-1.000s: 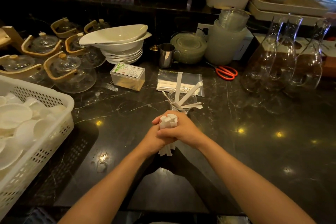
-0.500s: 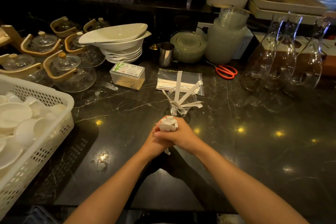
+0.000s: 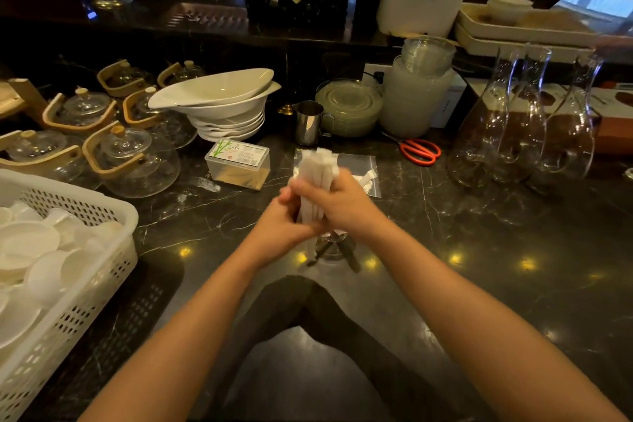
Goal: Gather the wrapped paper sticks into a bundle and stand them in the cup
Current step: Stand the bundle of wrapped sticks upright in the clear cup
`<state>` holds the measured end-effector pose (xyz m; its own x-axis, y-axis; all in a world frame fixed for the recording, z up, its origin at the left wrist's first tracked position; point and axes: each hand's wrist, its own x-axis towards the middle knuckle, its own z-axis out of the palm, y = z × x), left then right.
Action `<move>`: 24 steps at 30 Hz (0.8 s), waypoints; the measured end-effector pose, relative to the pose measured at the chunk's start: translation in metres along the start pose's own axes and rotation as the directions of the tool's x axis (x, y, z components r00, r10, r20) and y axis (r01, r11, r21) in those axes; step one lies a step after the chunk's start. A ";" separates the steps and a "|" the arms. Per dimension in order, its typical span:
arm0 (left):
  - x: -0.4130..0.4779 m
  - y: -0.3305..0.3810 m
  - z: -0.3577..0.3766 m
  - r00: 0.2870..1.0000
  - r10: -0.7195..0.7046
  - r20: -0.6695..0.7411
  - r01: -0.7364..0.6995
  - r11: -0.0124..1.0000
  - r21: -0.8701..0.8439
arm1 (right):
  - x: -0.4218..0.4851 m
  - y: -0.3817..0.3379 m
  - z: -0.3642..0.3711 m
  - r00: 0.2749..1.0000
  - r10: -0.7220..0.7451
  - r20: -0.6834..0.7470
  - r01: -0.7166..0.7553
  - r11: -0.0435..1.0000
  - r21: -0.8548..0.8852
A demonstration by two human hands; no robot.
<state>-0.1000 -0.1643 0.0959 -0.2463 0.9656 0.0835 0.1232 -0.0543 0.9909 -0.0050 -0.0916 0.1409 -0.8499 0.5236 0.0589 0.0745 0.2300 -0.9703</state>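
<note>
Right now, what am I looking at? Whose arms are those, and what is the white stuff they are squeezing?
There is no machine here. A person wears a camera on their head, so you see what they see: their own two arms reaching forward over a dark shiny counter.

The left hand and the right hand are wrapped together around a bundle of white paper-wrapped sticks, held upright. Just under the hands is a clear glass cup; it is mostly hidden, so I cannot tell if the sticks reach into it.

Around them on the counter: a clear plastic bag behind the hands, a small clear box, red scissors, a little metal jug, stacked white bowls, glass teapots, tall glass carafes, and a white basket full of dishes.
</note>
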 end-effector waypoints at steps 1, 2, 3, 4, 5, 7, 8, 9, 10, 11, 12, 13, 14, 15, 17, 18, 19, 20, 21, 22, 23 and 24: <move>0.006 0.013 -0.005 0.999 0.035 -0.006 -0.035 0.999 0.022 | 0.005 -0.010 -0.006 0.999 -0.032 -0.027 0.032 0.999 0.014; 0.013 0.023 -0.008 0.997 0.079 -0.007 -0.079 0.997 0.025 | 0.010 -0.019 -0.012 0.997 -0.062 -0.053 0.064 0.997 0.032; 0.021 0.034 -0.010 0.993 0.118 -0.002 -0.118 0.993 0.016 | 0.015 -0.028 -0.019 0.993 -0.089 -0.077 0.093 0.995 0.044; 0.029 0.044 -0.009 0.990 0.142 -0.001 -0.142 0.990 0.007 | 0.020 -0.035 -0.026 0.989 -0.112 -0.099 0.117 0.992 0.050; 0.037 0.051 -0.010 0.988 0.154 -0.005 -0.154 0.988 0.006 | 0.024 -0.042 -0.034 0.985 -0.129 -0.116 0.136 0.989 0.056; 0.055 0.060 -0.012 0.988 0.157 0.004 -0.157 0.986 0.052 | 0.034 -0.048 -0.048 0.979 -0.148 -0.139 0.156 0.987 0.044; 0.063 0.062 -0.012 0.989 0.145 0.011 -0.146 0.986 0.081 | 0.038 -0.048 -0.054 0.978 -0.148 -0.147 0.154 0.988 0.026; 0.070 0.063 -0.013 0.992 0.128 0.013 -0.129 0.986 0.104 | 0.043 -0.046 -0.059 0.977 -0.145 -0.155 0.148 0.989 0.005; 0.077 0.063 -0.012 0.994 0.109 0.020 -0.111 0.986 0.125 | 0.047 -0.042 -0.063 0.977 -0.141 -0.162 0.140 0.990 -0.014; 0.083 0.061 -0.011 0.995 0.093 0.033 -0.096 0.985 0.142 | 0.051 -0.036 -0.067 0.976 -0.134 -0.169 0.131 0.991 -0.031; 0.088 0.057 -0.010 0.995 0.087 0.050 -0.094 0.984 0.154 | 0.054 -0.029 -0.069 0.977 -0.125 -0.175 0.120 0.992 -0.043; 0.092 0.053 -0.010 0.994 0.086 0.067 -0.096 0.981 0.170 | 0.057 -0.022 -0.071 0.977 -0.114 -0.182 0.107 0.993 -0.048; 0.096 0.048 -0.009 0.993 0.084 0.086 -0.099 0.977 0.188 | 0.059 -0.014 -0.073 0.977 -0.100 -0.186 0.093 0.995 -0.048; 0.099 0.043 -0.009 0.992 0.073 0.102 -0.093 0.974 0.207 | 0.060 -0.006 -0.074 0.979 -0.088 -0.185 0.081 0.996 -0.045; 0.105 0.033 -0.010 0.992 0.039 0.121 -0.070 0.962 0.264 | 0.062 0.007 -0.076 0.983 -0.068 -0.170 0.061 0.997 -0.047; 0.107 0.028 -0.010 0.991 0.023 0.129 -0.061 0.952 0.300 | 0.063 0.014 -0.076 0.985 -0.060 -0.162 0.052 0.997 -0.050; 0.110 0.024 -0.011 0.991 0.006 0.135 -0.051 0.941 0.333 | 0.064 0.021 -0.076 0.987 -0.047 -0.155 0.040 0.998 -0.050; 0.111 0.019 -0.011 0.990 -0.010 0.137 -0.040 0.933 0.357 | 0.066 0.027 -0.075 0.988 -0.030 -0.152 0.023 0.998 -0.050; 0.112 0.015 -0.011 0.990 -0.021 0.137 -0.031 0.930 0.366 | 0.068 0.033 -0.074 0.988 -0.014 -0.151 0.005 0.999 -0.054; 0.112 0.012 -0.012 0.990 -0.027 0.136 -0.025 0.931 0.365 | 0.069 0.037 -0.073 0.989 -0.004 -0.150 -0.006 0.998 -0.063; 0.112 0.009 -0.012 0.990 -0.030 0.136 -0.022 0.931 0.365 | 0.070 0.041 -0.072 0.989 -0.003 -0.150 -0.009 0.997 -0.077; 0.112 0.006 -0.012 0.989 -0.034 0.142 -0.022 0.927 0.374 | 0.071 0.045 -0.071 0.989 -0.010 -0.149 -0.004 0.995 -0.095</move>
<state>-0.1385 -0.0596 0.1127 -0.1118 0.9931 0.0340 0.4788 0.0238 0.8776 -0.0250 0.0138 0.1183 -0.7631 0.6380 0.1031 0.1274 0.3050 -0.9438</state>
